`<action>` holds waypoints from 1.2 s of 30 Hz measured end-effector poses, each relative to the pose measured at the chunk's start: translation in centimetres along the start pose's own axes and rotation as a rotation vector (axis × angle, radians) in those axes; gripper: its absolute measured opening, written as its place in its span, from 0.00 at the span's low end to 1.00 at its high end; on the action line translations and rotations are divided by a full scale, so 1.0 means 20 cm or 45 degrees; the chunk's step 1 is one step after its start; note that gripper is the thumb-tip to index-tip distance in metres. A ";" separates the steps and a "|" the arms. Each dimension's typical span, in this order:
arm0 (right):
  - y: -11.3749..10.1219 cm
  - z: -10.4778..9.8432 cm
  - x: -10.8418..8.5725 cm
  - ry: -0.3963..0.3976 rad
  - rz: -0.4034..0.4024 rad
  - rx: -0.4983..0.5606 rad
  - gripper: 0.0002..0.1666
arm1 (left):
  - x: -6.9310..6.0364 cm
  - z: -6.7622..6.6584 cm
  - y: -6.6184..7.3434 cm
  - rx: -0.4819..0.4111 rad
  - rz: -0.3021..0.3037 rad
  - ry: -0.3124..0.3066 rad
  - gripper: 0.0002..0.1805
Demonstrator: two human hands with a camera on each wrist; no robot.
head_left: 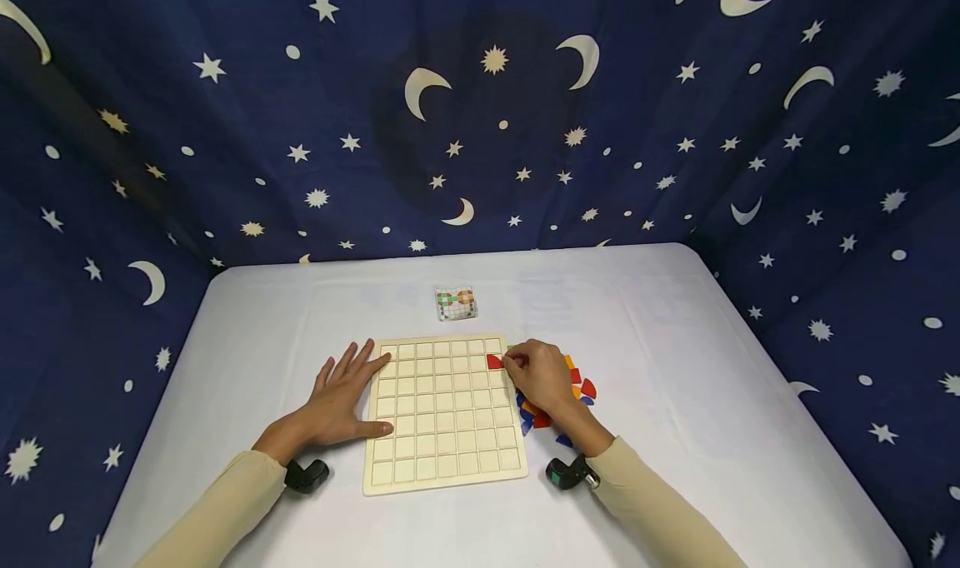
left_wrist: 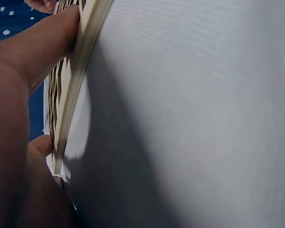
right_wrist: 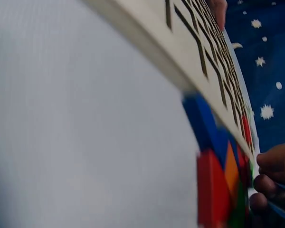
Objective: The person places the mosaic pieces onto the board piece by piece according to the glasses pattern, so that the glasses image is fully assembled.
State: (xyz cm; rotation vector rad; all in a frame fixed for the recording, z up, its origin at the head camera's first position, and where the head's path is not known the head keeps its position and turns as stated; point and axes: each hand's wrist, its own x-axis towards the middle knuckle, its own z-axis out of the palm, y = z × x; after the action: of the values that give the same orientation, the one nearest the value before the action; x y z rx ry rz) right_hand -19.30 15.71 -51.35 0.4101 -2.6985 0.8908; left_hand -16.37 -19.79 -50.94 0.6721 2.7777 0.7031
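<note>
A pale wooden grid board (head_left: 446, 410) lies flat on the white table. My left hand (head_left: 341, 406) is spread at its left side, with the thumb and a fingertip on the left border; the left wrist view shows them against the board's edge (left_wrist: 69, 114). A red quarter-circle piece (head_left: 494, 361) sits in the far right part of the grid. My right hand (head_left: 542, 376) is at the board's right edge, its fingers bent and their tips right beside that piece. Whether they pinch it is unclear. In the right wrist view the fingertips (right_wrist: 270, 156) appear close together.
Loose red pieces (head_left: 588, 388), blue pieces (head_left: 564, 440), and orange and green ones lie right of the board, partly beneath my right hand. Beyond the board lies a small pattern card (head_left: 456, 303). A dark blue curtain (head_left: 480, 135) with moons and stars surrounds the table.
</note>
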 end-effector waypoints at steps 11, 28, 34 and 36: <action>0.13 -0.16 0.00 -0.290 -0.059 -0.180 0.10 | -0.01 0.01 -0.01 -0.012 -0.005 0.014 0.61; 0.17 -0.24 -0.20 -0.365 -0.583 -0.082 0.13 | -0.01 0.01 0.00 0.029 0.015 0.036 0.62; 0.16 -0.27 -0.22 -0.356 -0.591 -0.157 0.10 | -0.01 0.01 -0.02 0.055 0.029 0.037 0.59; 0.15 -0.27 -0.22 -0.337 -0.587 -0.210 0.09 | -0.02 0.01 -0.02 0.061 0.032 0.042 0.57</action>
State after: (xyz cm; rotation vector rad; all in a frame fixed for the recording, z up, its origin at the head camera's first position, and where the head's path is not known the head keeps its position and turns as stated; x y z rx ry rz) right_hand -15.39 22.08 -50.26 1.1218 -2.6949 0.5080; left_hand -16.10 -20.24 -51.36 0.7119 2.8296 0.6600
